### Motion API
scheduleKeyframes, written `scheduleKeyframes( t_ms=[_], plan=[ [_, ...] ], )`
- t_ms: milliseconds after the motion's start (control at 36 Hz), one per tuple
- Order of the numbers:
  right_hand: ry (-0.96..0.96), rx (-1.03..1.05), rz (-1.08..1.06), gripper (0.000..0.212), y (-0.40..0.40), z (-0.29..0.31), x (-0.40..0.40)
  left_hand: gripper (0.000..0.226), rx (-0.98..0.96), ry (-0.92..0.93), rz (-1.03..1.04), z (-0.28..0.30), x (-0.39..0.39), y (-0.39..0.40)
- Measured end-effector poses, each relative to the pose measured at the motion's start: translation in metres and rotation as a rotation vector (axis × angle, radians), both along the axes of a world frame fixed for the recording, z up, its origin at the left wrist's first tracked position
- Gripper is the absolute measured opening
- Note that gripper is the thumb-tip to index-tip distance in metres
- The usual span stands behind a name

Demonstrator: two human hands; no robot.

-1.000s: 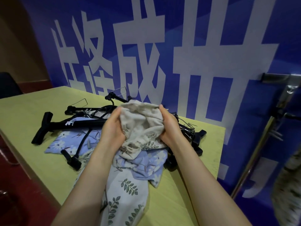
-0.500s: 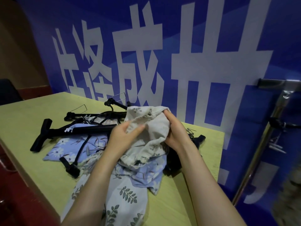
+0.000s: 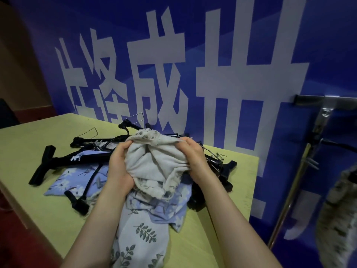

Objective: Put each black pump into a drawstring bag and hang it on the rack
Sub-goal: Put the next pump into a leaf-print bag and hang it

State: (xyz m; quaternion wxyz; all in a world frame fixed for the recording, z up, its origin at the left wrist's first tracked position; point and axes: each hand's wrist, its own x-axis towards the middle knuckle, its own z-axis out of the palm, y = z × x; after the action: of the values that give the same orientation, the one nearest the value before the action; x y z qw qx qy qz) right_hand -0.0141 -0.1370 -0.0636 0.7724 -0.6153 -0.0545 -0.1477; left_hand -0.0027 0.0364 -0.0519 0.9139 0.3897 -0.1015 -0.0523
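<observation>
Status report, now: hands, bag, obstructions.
Left hand and right hand both grip the beige bag. Bag bunched above the table. Black pumps tangled in floral bags.

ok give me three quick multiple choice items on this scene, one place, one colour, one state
1. Where do the black pumps lie?
A. on the yellow-green table
B. on the floor
C. on the metal rack

2. What colour is the cloth bag being held?
A. red
B. beige
C. black

3. What are the hands doing?
A. both hanging idle
B. both gripping the bag
C. one lifting a pump

Answers: 1 A, the pumps rest on the tabletop among the floral bags. 2 B, its fabric is pale beige. 3 B, the left hand and right hand clutch its sides.
</observation>
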Motion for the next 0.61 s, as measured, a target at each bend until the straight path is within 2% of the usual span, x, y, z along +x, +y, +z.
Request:
scheduleKeyframes(
  t_ms=[83,222,306,417,472,556,611],
  plan=[
    [-0.107,-0.258,-0.141,0.011,0.006,0.001,-0.006,0.025,0.072,-0.032,0.094,0.0,0.0,-0.004],
    [-0.172,-0.346,-0.258,0.005,0.005,0.014,-0.015,0.025,0.315,-0.01,0.273,-0.007,0.002,-0.012],
    [-0.165,-0.476,-0.342,0.021,-0.018,0.027,-0.019,0.024,0.511,-0.041,0.297,-0.012,0.0,-0.02],
    [-0.035,-0.439,-0.439,0.025,-0.071,0.038,-0.016,0.04,0.684,-0.151,0.224,-0.017,-0.004,-0.025],
    [0.068,-0.462,-0.527,0.025,-0.103,0.032,-0.006,0.036,0.746,-0.194,0.232,-0.017,-0.005,-0.027],
    [0.237,-0.649,-0.601,0.031,-0.147,0.01,0.012,0.034,0.776,-0.209,0.266,-0.019,-0.006,-0.029],
    [0.324,-0.793,-0.574,0.024,-0.168,-0.003,0.02,0.034,0.793,-0.219,0.276,-0.02,-0.006,-0.03]
  ],
)
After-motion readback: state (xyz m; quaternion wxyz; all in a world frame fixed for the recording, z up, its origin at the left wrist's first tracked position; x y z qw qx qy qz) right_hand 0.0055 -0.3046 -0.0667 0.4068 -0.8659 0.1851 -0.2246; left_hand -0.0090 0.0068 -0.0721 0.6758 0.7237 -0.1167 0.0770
